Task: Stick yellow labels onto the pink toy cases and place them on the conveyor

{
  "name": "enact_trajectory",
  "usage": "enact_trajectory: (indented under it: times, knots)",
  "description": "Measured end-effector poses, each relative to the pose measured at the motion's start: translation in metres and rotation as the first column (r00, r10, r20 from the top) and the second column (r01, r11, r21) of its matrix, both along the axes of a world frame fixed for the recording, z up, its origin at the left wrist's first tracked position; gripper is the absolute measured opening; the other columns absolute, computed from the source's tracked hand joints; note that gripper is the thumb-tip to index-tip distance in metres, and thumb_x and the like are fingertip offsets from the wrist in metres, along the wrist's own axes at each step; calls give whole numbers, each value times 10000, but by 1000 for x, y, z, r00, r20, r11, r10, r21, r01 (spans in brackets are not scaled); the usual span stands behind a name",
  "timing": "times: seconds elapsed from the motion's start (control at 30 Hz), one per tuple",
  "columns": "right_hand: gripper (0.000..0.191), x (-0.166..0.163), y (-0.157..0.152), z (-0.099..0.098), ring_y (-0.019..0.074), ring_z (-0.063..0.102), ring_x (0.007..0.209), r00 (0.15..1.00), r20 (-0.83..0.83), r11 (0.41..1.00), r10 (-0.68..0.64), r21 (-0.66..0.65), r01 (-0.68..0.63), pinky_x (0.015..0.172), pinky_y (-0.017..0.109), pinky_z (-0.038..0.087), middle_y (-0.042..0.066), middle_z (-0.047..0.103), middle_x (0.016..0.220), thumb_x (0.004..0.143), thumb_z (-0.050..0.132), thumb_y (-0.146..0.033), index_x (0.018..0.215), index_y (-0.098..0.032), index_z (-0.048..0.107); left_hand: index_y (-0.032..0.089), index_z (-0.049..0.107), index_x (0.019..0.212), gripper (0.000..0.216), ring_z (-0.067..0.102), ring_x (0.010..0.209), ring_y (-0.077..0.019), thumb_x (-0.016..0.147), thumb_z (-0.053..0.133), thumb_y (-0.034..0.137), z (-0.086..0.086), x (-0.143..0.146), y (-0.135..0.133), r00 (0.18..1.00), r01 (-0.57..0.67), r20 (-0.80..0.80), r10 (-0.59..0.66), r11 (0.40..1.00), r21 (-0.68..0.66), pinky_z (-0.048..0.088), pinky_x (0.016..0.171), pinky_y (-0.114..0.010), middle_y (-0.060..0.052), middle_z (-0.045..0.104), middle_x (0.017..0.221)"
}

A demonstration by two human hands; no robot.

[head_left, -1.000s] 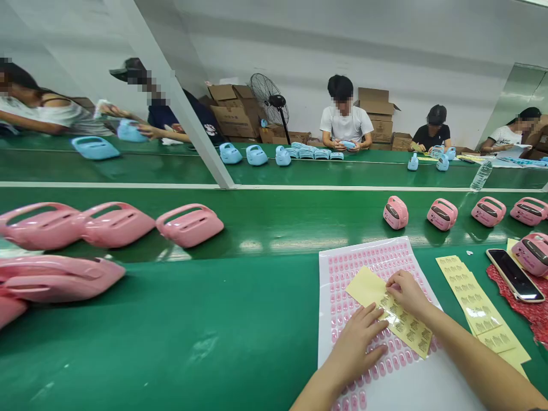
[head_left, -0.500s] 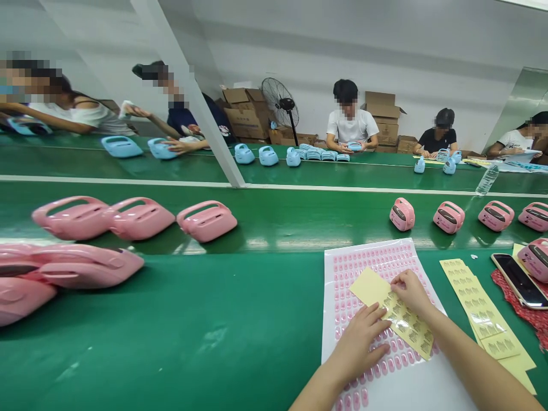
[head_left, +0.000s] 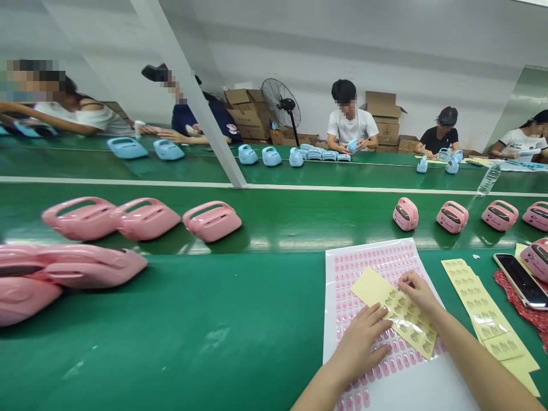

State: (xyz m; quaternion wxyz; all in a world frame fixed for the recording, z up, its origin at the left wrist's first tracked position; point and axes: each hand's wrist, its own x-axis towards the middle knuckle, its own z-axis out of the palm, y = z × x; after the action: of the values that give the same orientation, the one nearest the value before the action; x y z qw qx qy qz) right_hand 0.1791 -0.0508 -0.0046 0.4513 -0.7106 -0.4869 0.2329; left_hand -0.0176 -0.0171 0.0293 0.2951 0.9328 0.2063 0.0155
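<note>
A narrow yellow sticker sheet [head_left: 413, 319] printed with dark text lies slanted over a larger white sheet [head_left: 411, 388] bearing rows of pink oval stickers. Spread fingers of my left hand [head_left: 363, 342] rest across the yellow sheet's lower left edge and the pink stickers. My right hand [head_left: 418, 292] is pinched at the yellow sheet's upper right edge; whatever sits between thumb and fingertip is too small to make out. More yellow sticker sheets [head_left: 483, 314] overlap to the right of the white sheet.
Pink handled plastic cases [head_left: 214, 221] stand along the green belt [head_left: 308, 220], with others piled at left. A phone [head_left: 520, 279] lies on red mesh at right. Beyond a white divider stand blue cases [head_left: 271, 156], a bottle [head_left: 488, 179] and several seated co-workers.
My right hand has shifted slightly right along the yellow sheet's edge; my left hand stays put. The cases on the belts have moved a little right. A co-worker's hand has left a blue case.
</note>
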Motion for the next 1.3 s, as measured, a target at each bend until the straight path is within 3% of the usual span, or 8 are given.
enact_trajectory:
  times: [0.17, 0.4, 0.8, 1.07, 1.3]
  knots:
    - [68, -8, 6, -6, 229, 501, 790, 996, 69, 998, -63, 3, 63, 757, 382, 410, 56, 525, 760, 697, 525, -219, 645, -203, 565, 181, 549, 1139, 433, 323, 1266, -282, 711, 616, 194, 2, 0, -2, 1000, 2, -13, -2, 1000, -1, 237, 1047, -487, -95, 460, 1328]
    - [99, -15, 6, -8, 236, 491, 810, 975, 207, 996, -81, 42, 74, 778, 383, 405, 66, 530, 766, 699, 524, -157, 628, -203, 574, 200, 547, 1137, 431, 331, 1262, -286, 711, 616, 197, -2, 0, 0, 1000, 12, -1, -12, 1000, 25, 256, 1036, -496, -88, 465, 1326]
    - [395, -11, 1, 0, 214, 501, 783, 995, 98, 999, -28, 22, 26, 765, 379, 397, 48, 513, 707, 826, 348, -441, 566, -211, 537, 226, 551, 1121, 425, 356, 1245, -289, 702, 622, 212, -7, -2, 1, 998, 5, 57, -6, 1000, 10, 271, 1022, -508, -79, 489, 1303]
    - [69, -13, 3, -5, 222, 496, 785, 984, 169, 998, -56, 30, 51, 745, 377, 420, 57, 521, 768, 708, 509, -192, 655, -206, 551, 236, 558, 1103, 411, 376, 1229, -291, 698, 616, 204, -6, -2, 0, 996, 5, 84, -7, 999, 31, 286, 1013, -508, -74, 504, 1286]
    - [114, -13, 3, -8, 221, 500, 790, 983, 168, 996, -72, 56, 63, 752, 376, 426, 57, 535, 762, 736, 484, -170, 662, -207, 562, 228, 547, 1124, 420, 357, 1242, -290, 708, 608, 216, -7, -3, 1, 998, 10, 59, -11, 1000, 27, 272, 1020, -507, -81, 490, 1301]
